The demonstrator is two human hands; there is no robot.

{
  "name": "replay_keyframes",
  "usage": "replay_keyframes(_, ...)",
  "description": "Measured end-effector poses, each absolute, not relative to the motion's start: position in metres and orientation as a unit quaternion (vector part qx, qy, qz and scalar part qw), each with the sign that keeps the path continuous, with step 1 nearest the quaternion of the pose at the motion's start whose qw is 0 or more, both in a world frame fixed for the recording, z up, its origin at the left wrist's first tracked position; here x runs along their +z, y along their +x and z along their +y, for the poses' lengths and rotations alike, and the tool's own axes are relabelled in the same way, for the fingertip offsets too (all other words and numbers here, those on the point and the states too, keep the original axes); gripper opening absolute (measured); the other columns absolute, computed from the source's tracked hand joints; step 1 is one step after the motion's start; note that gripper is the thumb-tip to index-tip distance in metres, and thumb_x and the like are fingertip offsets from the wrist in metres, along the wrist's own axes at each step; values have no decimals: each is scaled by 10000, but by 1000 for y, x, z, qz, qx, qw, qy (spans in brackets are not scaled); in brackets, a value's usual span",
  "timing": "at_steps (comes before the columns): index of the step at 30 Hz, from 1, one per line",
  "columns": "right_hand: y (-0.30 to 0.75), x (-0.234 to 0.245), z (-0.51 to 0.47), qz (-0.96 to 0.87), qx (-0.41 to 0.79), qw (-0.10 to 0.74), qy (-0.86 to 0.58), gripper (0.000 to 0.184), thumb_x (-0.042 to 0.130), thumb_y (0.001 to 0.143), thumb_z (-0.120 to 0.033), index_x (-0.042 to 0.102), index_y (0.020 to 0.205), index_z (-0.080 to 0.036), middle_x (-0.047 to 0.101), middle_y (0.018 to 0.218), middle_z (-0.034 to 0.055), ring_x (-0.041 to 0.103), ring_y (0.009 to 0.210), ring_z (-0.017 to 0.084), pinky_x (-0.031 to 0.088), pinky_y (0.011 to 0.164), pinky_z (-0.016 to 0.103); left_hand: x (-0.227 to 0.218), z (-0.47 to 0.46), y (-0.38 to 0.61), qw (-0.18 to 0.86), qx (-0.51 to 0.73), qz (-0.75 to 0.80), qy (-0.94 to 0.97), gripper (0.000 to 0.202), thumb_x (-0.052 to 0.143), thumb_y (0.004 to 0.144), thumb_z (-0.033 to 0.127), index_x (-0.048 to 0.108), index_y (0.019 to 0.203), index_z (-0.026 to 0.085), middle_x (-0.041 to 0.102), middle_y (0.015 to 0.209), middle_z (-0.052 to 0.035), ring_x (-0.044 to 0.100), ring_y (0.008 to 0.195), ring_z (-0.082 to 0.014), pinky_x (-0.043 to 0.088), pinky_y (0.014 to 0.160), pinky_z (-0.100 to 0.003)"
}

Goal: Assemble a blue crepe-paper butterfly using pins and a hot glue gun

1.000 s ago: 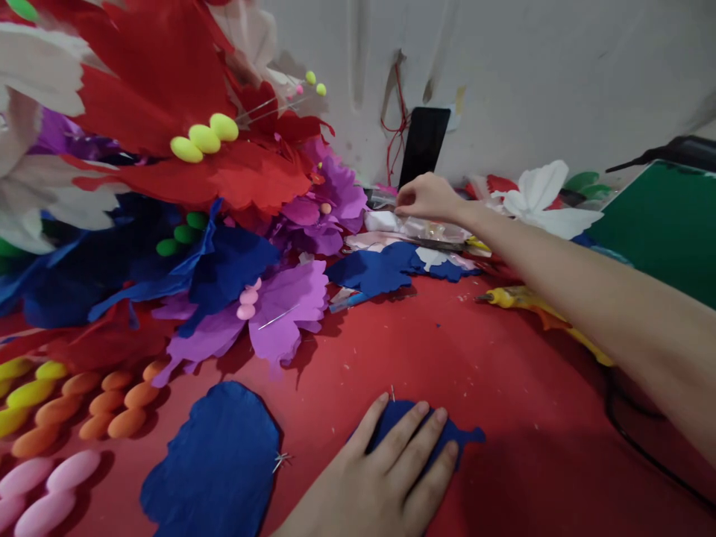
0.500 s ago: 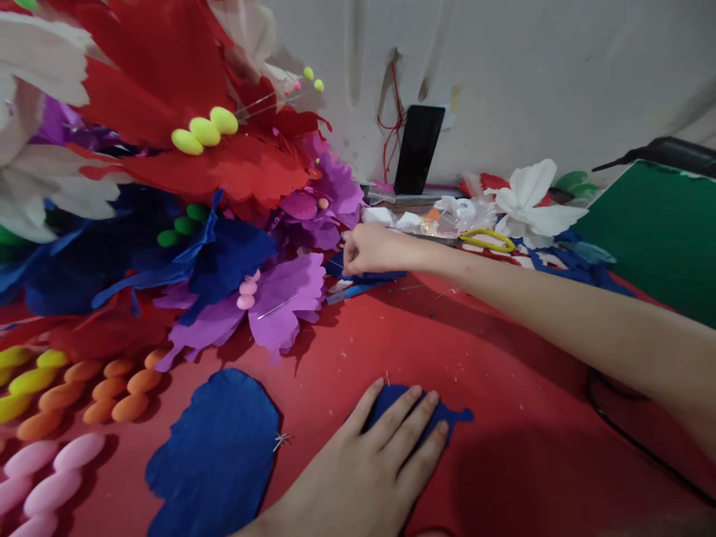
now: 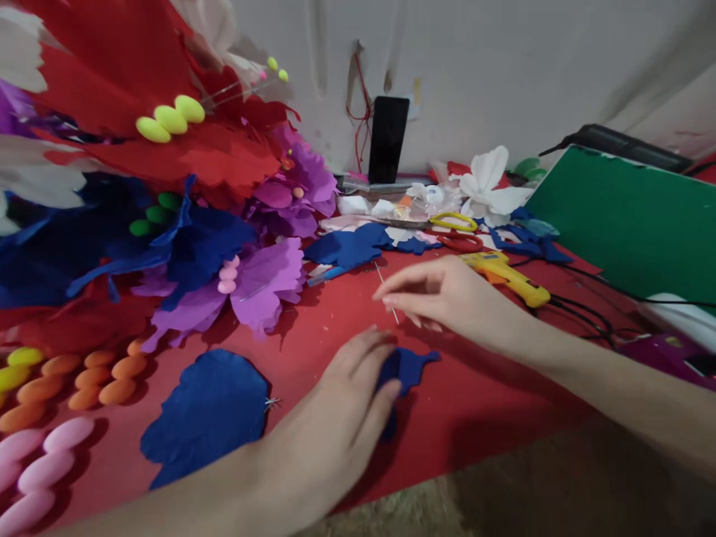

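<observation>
My left hand [image 3: 341, 403] lies with fingers spread and flat on a small blue paper petal [image 3: 411, 365] on the red table cover [image 3: 492, 403], pressing it down. My right hand [image 3: 441, 294] hovers just above and behind it, thumb and forefinger pinched on a thin metal pin [image 3: 385, 291] that sticks up from the fingertips. A larger blue paper petal [image 3: 209, 414] lies to the left with pins at its right edge.
A pile of red, blue, purple and white paper flowers [image 3: 168, 186] fills the left. Orange, yellow and pink foam pieces [image 3: 83, 380] lie at the left. At the back are a yellow glue gun [image 3: 503, 272], yellow-handled scissors [image 3: 453, 221], a black phone [image 3: 388, 138] and a green board [image 3: 632, 216].
My right hand came back from the clutter at the back of the table toward the small blue petal, now pinching a pin. My left hand stayed on the petal.
</observation>
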State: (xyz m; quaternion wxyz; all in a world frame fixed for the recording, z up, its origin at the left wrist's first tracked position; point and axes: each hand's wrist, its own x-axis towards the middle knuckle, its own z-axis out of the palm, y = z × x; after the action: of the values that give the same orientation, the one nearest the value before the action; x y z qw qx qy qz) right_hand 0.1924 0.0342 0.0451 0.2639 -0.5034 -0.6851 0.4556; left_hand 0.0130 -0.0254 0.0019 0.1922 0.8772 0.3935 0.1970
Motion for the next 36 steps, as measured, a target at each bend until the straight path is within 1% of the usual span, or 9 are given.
replay_keyframes(2,201,34,14,-696,430,259,-514,118,607,749,-256,702,785,-197,656,685,14,558,559,97,448,526,226,11,-14,10,248,225,403,852,392,205,979,276,575,1047,165,675,1094,-93,644,1027,-177,526,896,-296)
replay_keyframes(4,207,21,-3,-698,422,251,-521,128,634,721,-283,729,779,-221,678,733,25,572,605,112,441,541,233,18,-1,5,289,206,402,844,348,219,950,255,552,873,191,652,725,-13,645,670,-146,529,645,-244)
replay_keyframes(8,207,2,-23,-691,439,219,-531,174,629,733,-308,751,838,-243,644,696,18,494,536,96,357,457,225,21,23,-5,288,182,378,861,272,313,890,257,570,942,184,689,813,-27,644,715,-144,476,643,-230)
replay_keyframes(13,207,3,-17,-738,379,229,-510,200,573,769,-257,742,867,-213,648,742,36,508,543,97,397,478,229,19,28,-9,284,125,376,873,320,402,883,350,635,740,185,618,576,9,496,450,-107,322,472,-215)
replay_keyframes(17,213,3,-9,-804,310,260,-437,236,502,822,-215,727,890,-196,688,836,61,623,707,125,502,643,245,26,18,-9,198,96,416,882,517,355,900,495,556,538,186,488,451,-8,396,424,-127,191,478,-262)
replay_keyframes(20,215,-1,-11,-809,295,268,-432,240,494,835,-200,721,910,-184,698,854,63,650,771,130,525,707,245,28,14,-8,163,74,425,887,430,364,879,424,554,571,191,531,499,-22,446,458,-145,179,487,-267)
replay_keyframes(23,216,0,-18,-781,325,260,-466,239,507,828,-194,711,950,-172,701,866,59,659,784,125,538,708,231,27,18,-8,228,104,429,868,357,360,865,358,563,623,191,544,520,4,458,450,-122,234,469,-240)
replay_keyframes(30,218,15,-21,-781,369,223,-451,217,520,837,-214,720,916,-188,718,894,48,664,768,126,538,646,216,36,29,-9,346,171,488,783,443,352,856,461,597,604,190,408,465,44,383,428,-110,284,429,-230)
replay_keyframes(36,218,10,-2,-819,360,157,-418,223,511,832,-164,725,898,-173,701,840,32,629,701,98,491,630,209,31,36,-7,524,196,467,685,289,435,872,320,621,706,172,637,582,6,605,576,-129,493,602,-232)
